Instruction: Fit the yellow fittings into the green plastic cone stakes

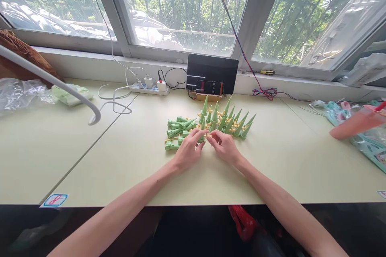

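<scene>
My left hand (190, 147) curls its thumb and fingers around the base of a green plastic cone-shaped spike (203, 123), whose tip points up behind the fingers. My right hand (224, 147) is close beside it, pinching a small yellow piece (208, 135) next to the spike's base. The fingers partly hide both parts. Left of my hands lies a loose pile of green spikes (173, 133) on their sides. Beyond and to the right, several more green spikes (238, 126) stand upright with small yellow pieces among them.
A dark tablet (212, 70) with a phone (210, 87) before it leans by the window. A power strip (150, 89) with cables is at the back left. A white curved rod (60, 76) crosses the left side. A pink cup (358, 122) tilts at right, near plastic bags.
</scene>
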The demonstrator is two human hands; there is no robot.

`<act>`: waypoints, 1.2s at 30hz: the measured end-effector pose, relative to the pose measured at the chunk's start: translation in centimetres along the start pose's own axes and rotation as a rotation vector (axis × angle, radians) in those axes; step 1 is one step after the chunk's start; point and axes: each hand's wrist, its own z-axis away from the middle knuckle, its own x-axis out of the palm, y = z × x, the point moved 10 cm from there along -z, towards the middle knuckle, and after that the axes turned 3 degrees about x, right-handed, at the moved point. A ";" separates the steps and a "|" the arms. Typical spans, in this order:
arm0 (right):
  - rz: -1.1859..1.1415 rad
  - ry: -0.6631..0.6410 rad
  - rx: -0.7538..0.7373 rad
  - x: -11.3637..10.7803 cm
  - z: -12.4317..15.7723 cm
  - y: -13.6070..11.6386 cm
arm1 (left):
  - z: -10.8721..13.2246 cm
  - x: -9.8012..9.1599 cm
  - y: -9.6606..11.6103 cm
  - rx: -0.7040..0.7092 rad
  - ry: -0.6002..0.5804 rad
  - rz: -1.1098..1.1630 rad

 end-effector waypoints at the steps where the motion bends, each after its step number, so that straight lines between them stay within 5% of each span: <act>1: -0.010 0.009 -0.007 -0.1 0.0 -0.2 | 0.0 -0.1 0.0 -0.006 0.004 0.005; 36: -0.044 -0.035 -0.009 0.4 0.1 -0.1 | -0.1 0.2 0.0 -0.010 -0.029 0.017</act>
